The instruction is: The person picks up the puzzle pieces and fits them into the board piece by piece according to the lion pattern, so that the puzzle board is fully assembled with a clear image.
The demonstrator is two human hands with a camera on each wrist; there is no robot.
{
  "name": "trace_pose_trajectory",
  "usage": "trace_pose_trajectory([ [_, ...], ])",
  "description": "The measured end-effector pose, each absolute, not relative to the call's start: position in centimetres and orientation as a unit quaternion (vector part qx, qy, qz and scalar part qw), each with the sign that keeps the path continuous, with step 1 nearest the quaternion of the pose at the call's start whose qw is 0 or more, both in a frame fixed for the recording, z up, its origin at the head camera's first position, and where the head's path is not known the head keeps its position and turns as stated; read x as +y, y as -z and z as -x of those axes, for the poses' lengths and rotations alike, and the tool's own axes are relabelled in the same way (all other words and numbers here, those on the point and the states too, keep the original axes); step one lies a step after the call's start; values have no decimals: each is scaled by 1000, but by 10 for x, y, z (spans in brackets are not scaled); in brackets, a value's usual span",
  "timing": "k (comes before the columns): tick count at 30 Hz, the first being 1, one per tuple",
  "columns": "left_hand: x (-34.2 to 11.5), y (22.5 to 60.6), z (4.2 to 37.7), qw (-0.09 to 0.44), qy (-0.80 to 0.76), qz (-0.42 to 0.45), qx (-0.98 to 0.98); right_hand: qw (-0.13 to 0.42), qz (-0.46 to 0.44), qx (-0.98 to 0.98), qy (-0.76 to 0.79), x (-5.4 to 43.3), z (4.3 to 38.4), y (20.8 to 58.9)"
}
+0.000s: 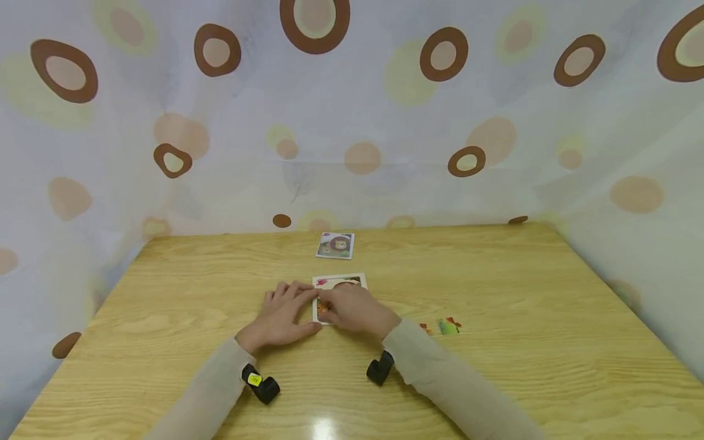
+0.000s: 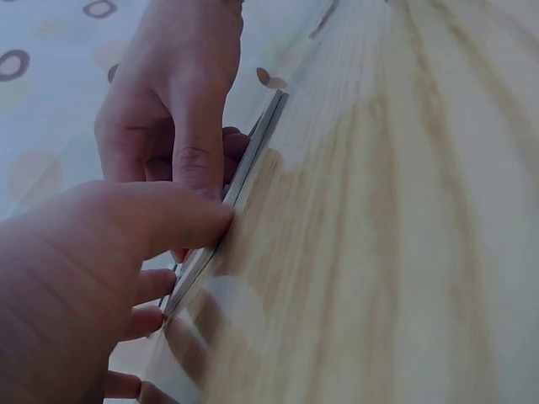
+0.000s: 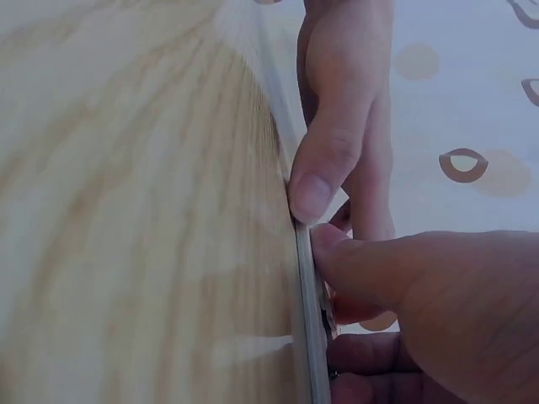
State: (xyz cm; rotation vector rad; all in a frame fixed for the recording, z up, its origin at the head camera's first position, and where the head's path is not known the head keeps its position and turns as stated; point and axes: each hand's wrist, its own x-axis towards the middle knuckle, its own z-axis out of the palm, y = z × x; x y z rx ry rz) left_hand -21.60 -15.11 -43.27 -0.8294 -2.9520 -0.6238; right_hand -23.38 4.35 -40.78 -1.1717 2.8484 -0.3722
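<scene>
While your left hand (image 1: 277,322) spread wide against the left edge of the puzzle board (image 1: 338,278), your right hand (image 1: 354,307), nearer the loose pieces (image 1: 448,326) rightward, bent over it, its hold hidden.

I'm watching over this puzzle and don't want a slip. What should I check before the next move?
1. Left hand touching the puzzle board: ok, at its left side.
2. Lion card visible for reference: ok, uncovered behind the board.
3. Board picture unobstructed: not ok, the right hand covers much of it.
4. Both loose pieces fully visible: not ok, the right sleeve partly hides one.
5. Piece in the right fingers: cannot tell, hidden.
</scene>
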Motion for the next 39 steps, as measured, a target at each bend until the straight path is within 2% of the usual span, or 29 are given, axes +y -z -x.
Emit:
trace_pose_trajectory([
  [4,-149,431,219,23,178,273,-945,-1,388,915,111,44,234,411],
  [11,-147,428,219,16,158,282,-946,-16,400,912,91,47,231,410],
  [18,-147,427,218,-11,148,271,-951,9,416,901,118,49,232,412],
  [24,-146,428,220,-10,145,269,-952,28,392,913,111,51,235,413],
  [39,-148,428,218,-26,168,267,-949,65,398,906,129,55,245,411],
])
